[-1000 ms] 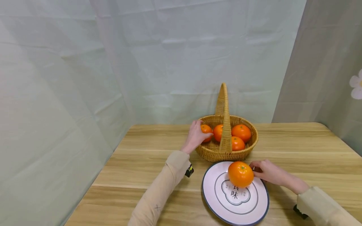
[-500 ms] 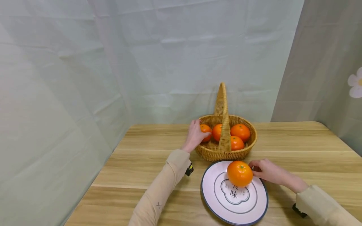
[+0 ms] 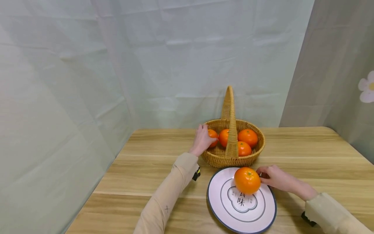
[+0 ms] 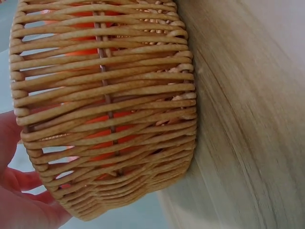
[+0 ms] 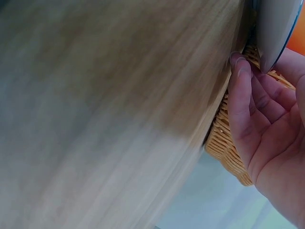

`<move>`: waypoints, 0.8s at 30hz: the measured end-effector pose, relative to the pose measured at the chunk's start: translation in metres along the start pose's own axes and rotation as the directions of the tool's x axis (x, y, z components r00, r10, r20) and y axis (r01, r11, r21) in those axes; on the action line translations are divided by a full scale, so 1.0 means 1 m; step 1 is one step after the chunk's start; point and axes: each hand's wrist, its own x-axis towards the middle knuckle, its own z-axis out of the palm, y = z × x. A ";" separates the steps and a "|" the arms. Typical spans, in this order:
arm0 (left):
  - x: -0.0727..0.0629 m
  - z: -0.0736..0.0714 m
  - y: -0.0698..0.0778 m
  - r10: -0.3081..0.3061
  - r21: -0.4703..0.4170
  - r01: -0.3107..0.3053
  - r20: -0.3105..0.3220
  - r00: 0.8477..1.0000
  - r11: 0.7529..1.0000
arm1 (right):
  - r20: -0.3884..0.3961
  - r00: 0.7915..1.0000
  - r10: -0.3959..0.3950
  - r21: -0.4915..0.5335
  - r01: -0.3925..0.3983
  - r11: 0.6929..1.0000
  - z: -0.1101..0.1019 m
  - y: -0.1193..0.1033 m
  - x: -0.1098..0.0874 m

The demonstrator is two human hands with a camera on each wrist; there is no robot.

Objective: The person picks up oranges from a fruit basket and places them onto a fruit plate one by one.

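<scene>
My left hand (image 3: 203, 139) reaches over the left rim of the wicker basket (image 3: 216, 161) and grips the leftmost tangerine (image 3: 212, 135), fingers and thumb around its upper side. The left wrist view shows this hand (image 4: 24, 200) at the basket wall (image 4: 109, 100), the fruit red-orange through the weave. A white plate (image 3: 230, 211) with a dark blue rim stands in front of the basket, a large tangerine (image 3: 247, 180) on its far part. My right hand (image 3: 277, 177) pinches the plate's right rim close beside this fruit. In the right wrist view its fingertips (image 5: 238, 64) lie under the plate (image 5: 276, 28).
Several more tangerines (image 3: 247, 137) lie in the basket, whose tall handle (image 3: 232, 126) arches over the middle. The wooden table (image 3: 306, 146) ends at the back against a pale curtain (image 3: 175, 65).
</scene>
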 end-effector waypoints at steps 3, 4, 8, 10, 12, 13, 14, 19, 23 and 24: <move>0.003 0.003 0.000 -0.001 0.028 0.001 0.009 1.000 1.000 | -0.002 1.000 -0.002 0.006 0.002 1.000 0.000 0.000 0.000; 0.003 0.004 0.001 0.001 0.039 -0.001 0.011 1.000 0.999 | -0.004 1.000 -0.004 0.004 0.004 1.000 0.000 0.000 -0.001; 0.005 0.006 0.001 0.009 0.091 -0.010 0.012 1.000 0.996 | -0.001 1.000 0.001 0.000 -0.001 1.000 0.001 0.001 0.000; 0.006 0.007 0.002 0.006 0.101 -0.007 0.014 1.000 0.995 | 0.001 1.000 0.001 -0.003 -0.001 1.000 0.002 0.002 0.000; 0.007 0.008 0.002 0.003 0.102 -0.005 0.016 1.000 0.995 | -0.002 1.000 -0.001 -0.008 0.001 1.000 0.002 0.002 0.000; 0.007 0.009 0.002 0.001 0.098 -0.002 0.016 1.000 0.995 | -0.003 1.000 -0.004 -0.011 0.004 1.000 0.002 0.003 0.000; 0.007 0.009 0.002 -0.001 0.100 -0.001 0.014 1.000 0.995 | -0.005 1.000 -0.005 -0.014 0.005 1.000 0.002 0.003 0.000; 0.008 0.011 0.002 0.020 0.146 -0.018 -0.011 1.000 0.989 | -0.006 1.000 0.001 -0.014 -0.001 1.000 0.003 0.003 0.001; 0.007 0.011 0.002 0.049 0.200 -0.042 -0.030 0.998 0.979 | -0.002 1.000 0.016 -0.009 -0.016 1.000 0.003 0.004 0.000; 0.007 0.012 0.002 0.054 0.210 -0.046 -0.032 0.998 0.977 | -0.002 1.000 0.014 -0.007 -0.014 1.000 0.003 0.004 0.000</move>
